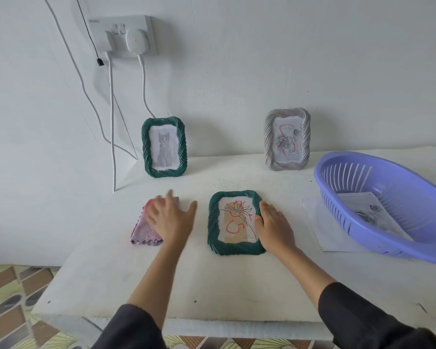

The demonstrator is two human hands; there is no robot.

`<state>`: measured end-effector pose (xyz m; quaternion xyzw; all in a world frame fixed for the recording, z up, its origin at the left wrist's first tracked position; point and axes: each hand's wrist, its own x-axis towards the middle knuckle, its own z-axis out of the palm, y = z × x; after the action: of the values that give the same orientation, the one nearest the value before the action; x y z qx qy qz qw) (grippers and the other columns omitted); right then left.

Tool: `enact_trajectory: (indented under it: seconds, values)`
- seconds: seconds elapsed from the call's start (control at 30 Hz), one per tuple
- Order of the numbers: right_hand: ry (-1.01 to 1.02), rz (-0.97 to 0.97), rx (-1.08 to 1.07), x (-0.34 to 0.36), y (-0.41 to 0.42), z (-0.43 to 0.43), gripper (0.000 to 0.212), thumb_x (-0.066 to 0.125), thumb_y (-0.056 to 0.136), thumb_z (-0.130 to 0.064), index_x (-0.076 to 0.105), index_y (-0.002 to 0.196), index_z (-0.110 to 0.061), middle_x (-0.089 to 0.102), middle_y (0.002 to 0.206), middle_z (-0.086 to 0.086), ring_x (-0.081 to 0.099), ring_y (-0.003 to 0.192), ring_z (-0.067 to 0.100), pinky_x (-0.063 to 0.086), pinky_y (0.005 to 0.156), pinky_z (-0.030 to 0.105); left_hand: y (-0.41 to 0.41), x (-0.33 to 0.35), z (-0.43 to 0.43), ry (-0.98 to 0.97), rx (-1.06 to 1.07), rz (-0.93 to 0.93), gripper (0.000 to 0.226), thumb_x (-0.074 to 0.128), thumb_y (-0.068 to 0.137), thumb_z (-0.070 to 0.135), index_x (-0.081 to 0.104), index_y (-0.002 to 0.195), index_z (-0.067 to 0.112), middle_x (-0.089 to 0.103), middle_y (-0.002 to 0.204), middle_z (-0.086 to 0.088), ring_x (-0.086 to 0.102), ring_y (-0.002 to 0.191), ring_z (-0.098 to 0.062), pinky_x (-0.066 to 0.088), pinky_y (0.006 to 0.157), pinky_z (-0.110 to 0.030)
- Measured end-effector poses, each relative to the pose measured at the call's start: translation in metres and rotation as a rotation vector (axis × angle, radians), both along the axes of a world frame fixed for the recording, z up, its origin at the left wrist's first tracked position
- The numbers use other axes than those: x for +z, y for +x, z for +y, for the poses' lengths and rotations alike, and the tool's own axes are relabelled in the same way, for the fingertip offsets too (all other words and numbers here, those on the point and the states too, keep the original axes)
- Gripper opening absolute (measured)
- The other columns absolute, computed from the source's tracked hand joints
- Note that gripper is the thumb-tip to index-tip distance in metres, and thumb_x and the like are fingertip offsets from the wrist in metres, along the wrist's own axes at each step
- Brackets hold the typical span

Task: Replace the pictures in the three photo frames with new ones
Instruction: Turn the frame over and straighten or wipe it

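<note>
A dark green frame (234, 222) lies flat on the white table, face up, showing a flower line drawing with red marks. My right hand (275, 226) rests flat on its right edge, fingers straight. My left hand (170, 217) is spread, blurred, over a folded pink-purple cloth (144, 231) to the frame's left. A second green frame (164, 147) with a cat picture stands against the wall. A grey frame (287, 139) with a rose picture and red marks stands further right.
A purple plastic basket (388, 210) at the right holds printed pictures (370, 210) and sits on a white sheet (322, 230). A wall socket (126, 36) with plugs and hanging cables is at the upper left. The table's front edge (186, 321) is near me.
</note>
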<state>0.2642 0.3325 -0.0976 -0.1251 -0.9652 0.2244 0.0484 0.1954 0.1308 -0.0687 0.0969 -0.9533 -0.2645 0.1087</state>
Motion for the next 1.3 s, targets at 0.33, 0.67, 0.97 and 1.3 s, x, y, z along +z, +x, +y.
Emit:
enact_trajectory:
  seconds: [0.33,0.67,0.97,1.3]
  values:
    - [-0.032,-0.011,-0.007,0.004,0.002,0.000,0.052,0.025,0.099,-0.024,0.016,0.148,-0.010,0.017,0.157,0.003,0.015,0.145,0.015,0.007,0.119,0.029,-0.017,-0.001,-0.042,-0.045,0.087,-0.266,0.060,0.054,0.079,0.043,0.040,0.130,0.016,0.043,0.125,-0.014,0.040,0.119,-0.036,0.040,0.098,-0.045]
    - [-0.812,0.154,0.033,0.050,0.006,-0.027,0.098,0.051,0.070,-0.073,0.017,0.148,-0.025,0.030,0.152,-0.005,0.028,0.139,0.013,0.023,0.115,0.035,0.008,0.049,-0.001,0.777,-0.230,-0.080,0.077,0.053,0.059,0.055,0.048,0.125,0.015,0.065,0.111,-0.016,0.064,0.098,-0.034,0.052,0.083,-0.042]
    - [-1.205,0.448,-0.252,0.072,-0.021,-0.034,0.007,0.066,0.080,-0.012,0.059,0.078,-0.015,0.063,0.075,0.003,0.058,0.068,0.019,0.045,0.059,0.027,0.023,0.043,0.057,0.833,-0.400,-0.209,0.054,0.030,0.095,0.052,0.034,0.143,0.026,0.028,0.148,-0.009,0.026,0.138,-0.028,0.021,0.116,-0.041]
    - [0.164,0.069,0.298,0.024,-0.049,-0.001,0.059,0.041,0.088,0.007,0.042,0.139,-0.022,0.042,0.146,0.002,0.036,0.136,0.022,0.026,0.115,0.037,0.013,-0.021,0.038,0.021,-0.456,-0.111,0.046,0.026,0.101,0.027,0.029,0.146,0.027,0.030,0.154,0.007,0.021,0.143,-0.022,0.015,0.118,-0.036]
